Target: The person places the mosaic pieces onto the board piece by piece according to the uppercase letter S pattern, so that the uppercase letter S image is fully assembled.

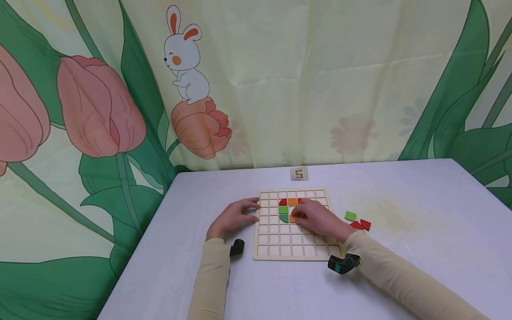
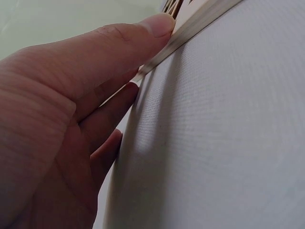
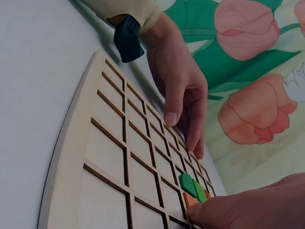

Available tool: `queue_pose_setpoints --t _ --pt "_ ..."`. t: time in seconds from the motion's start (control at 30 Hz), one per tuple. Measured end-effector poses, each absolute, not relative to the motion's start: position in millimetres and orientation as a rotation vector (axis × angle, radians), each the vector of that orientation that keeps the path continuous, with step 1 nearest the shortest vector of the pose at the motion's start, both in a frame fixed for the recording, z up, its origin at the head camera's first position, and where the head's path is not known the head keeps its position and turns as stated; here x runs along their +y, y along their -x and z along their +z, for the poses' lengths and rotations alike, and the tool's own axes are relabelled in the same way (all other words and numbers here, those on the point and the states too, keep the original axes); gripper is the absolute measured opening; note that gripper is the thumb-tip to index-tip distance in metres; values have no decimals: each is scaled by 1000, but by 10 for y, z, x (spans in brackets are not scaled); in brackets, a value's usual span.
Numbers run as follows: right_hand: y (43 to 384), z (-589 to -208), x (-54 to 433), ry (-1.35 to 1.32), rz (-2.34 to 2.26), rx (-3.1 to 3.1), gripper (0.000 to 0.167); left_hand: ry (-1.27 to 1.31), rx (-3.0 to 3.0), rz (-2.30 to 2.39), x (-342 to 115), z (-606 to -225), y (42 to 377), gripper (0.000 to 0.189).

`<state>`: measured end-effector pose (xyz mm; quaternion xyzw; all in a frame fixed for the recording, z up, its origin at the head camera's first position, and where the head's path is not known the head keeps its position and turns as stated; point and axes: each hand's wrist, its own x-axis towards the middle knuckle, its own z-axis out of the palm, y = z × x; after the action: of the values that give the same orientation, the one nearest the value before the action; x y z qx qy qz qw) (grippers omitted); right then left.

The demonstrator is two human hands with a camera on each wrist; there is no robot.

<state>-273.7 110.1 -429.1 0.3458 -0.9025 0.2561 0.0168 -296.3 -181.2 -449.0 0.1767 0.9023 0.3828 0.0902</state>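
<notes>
A wooden grid board (image 1: 280, 253) lies on the white table. At its left edge my left hand (image 1: 235, 217) rests with relaxed fingers; the thumb (image 2: 159, 26) touches the frame in the left wrist view. My right hand (image 1: 318, 218) reaches over the board and pinches an orange tile (image 1: 293, 219) at a cell beside a dark green rounded tile (image 1: 284, 218). In the right wrist view the thumb covers part of this orange tile (image 3: 190, 200). Above sit a light green tile (image 1: 283, 210), a red rounded tile (image 1: 283, 202) and another orange tile (image 1: 292, 202). The right fingers partly hide a further red tile (image 1: 300, 201).
Right of the board lie a light green square (image 1: 350, 216) and red pieces (image 1: 366, 225), some partly behind the right wrist. A small pattern card (image 1: 299, 173) lies beyond the board's far edge. A curtain printed with tulips and a rabbit (image 1: 186, 66) hangs behind the table.
</notes>
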Motion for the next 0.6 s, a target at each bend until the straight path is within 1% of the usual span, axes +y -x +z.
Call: queue_pose_setpoints --t 0.23,0.4,0.6 --pt "2736 -4326 1085 -1043 790 -2808 10 -528 2670 1164 -1820 -4499 2964 40" --pt "2721 -4332 1093 -1009 834 -2818 13 -528 2673 1162 -1816 -4494 2957 39" --pt "2681 -4316 1195 -851 961 -2862 20 -514 2670 1160 -1809 -4478 2946 40"
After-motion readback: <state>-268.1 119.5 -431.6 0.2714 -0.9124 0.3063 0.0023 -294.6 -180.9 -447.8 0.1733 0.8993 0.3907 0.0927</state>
